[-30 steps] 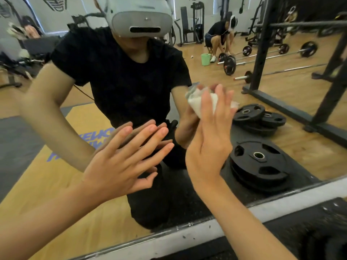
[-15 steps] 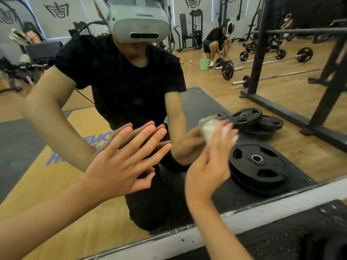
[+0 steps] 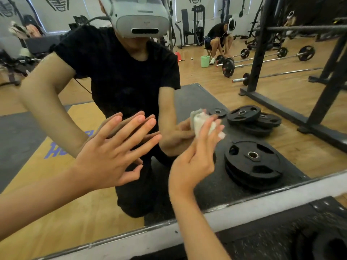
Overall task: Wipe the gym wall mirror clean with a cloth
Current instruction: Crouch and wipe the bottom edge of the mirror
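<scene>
Gym wall mirror [image 3: 281, 87] glass bears the left hand [image 3: 109, 156], flat with fingers spread; to its right, the right hand [image 3: 195, 160] presses a crumpled white cloth [image 3: 201, 121] with straight fingers.

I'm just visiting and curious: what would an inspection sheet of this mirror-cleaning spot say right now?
Surface: mirror, with a pale frame strip along its bottom edge.
Job's things: white cloth, wadded and pressed on the glass.
Clutter: black weight plates stacked on a dark mat, seen in reflection.
Grippers: left hand flat on the glass, fingers spread; right hand presses the cloth under straight fingers.
Cables: dark cable leaves the reflected headset behind the shoulder.
Surroundings: reflected rack, barbell, green bucket, second person crouching.
</scene>
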The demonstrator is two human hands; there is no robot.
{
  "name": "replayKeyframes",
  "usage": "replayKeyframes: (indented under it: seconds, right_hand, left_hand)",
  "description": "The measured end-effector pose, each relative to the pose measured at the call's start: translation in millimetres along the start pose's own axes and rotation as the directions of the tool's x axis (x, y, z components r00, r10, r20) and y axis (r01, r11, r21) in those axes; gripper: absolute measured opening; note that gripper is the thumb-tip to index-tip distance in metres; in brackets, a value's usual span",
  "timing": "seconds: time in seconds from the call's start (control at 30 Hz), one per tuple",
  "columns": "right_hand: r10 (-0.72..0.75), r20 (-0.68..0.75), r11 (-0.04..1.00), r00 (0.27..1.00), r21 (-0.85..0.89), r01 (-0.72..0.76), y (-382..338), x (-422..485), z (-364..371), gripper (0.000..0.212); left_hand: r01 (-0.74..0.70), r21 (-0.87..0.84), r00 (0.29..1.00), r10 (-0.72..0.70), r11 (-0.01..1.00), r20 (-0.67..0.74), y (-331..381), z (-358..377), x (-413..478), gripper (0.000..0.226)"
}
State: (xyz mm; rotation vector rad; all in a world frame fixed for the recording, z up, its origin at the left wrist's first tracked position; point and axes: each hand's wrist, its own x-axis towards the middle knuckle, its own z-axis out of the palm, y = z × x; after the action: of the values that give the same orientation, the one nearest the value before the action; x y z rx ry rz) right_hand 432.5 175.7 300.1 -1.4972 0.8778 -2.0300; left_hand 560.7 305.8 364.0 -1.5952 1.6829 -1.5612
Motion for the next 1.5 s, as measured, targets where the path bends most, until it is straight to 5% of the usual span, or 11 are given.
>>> replayKeyframes:
  seconds: [0.13,0.3,0.37,0.63,0.7,0.8,0.87,1.0,1.13,1.37,1.5]
  right_hand:
    - [-0.23,0.263,0.973,0.937,0.04,0.228,15,-18,-21,0.04]
    - [0.118,-0.19,0.992,0.975,-0.02,-0.124,43,120,-13,0.05]
    - [0.084,-0.219,0.992,0.972,-0.073,-0.103,39,121,-6,0.051]
    - [-0.183,0.262,0.98,0.948,-0.024,0.196,59,-55,-30,0.039]
    - [-0.172,0.134,0.982,0.976,-0.055,0.181,69,-16,-29,0.037]
    - [0.038,-0.197,0.997,0.98,-0.054,-0.05,91,75,-26,0.043]
    - [0.096,-0.266,0.993,0.959,-0.042,-0.111,96,93,-20,0.045]
    - [-0.005,0.001,0.999,1.0,-0.037,0.005,88,-43,-18,0.043]
    - [-0.191,0.265,0.976,0.945,-0.051,0.211,107,-105,-37,0.037]
    - [-0.004,-0.174,1.0,0.985,-0.019,0.0,124,36,-23,0.04]
    - [0.018,0.003,1.0,1.0,0.009,-0.018,112,-81,-21,0.047]
  left_hand:
    - [-0.014,-0.138,0.999,0.021,0.99,0.047,-3,-10,1,0.09]
    - [-0.196,-0.257,0.981,0.193,0.946,-0.035,9,-9,7,0.089]
    - [-0.269,-0.233,0.963,0.269,0.934,-0.033,19,-1,11,0.088]
    - [-0.246,-0.003,0.967,0.246,0.969,0.068,33,13,16,0.089]
    - [-0.262,0.064,0.962,0.255,0.963,0.1,33,13,16,0.091]
    - [-0.276,0.126,0.959,0.265,0.953,0.099,32,15,15,0.094]
    - [-0.268,0.143,0.962,0.258,0.953,0.084,33,16,14,0.094]
    - [-0.258,0.175,0.966,0.249,0.95,0.074,35,19,13,0.09]
    - [-0.256,0.161,0.966,0.245,0.953,0.082,36,16,15,0.091]
    - [-0.239,0.159,0.971,0.233,0.958,0.057,39,19,14,0.094]
    - [-0.237,0.149,0.971,0.237,0.96,0.018,37,18,12,0.094]
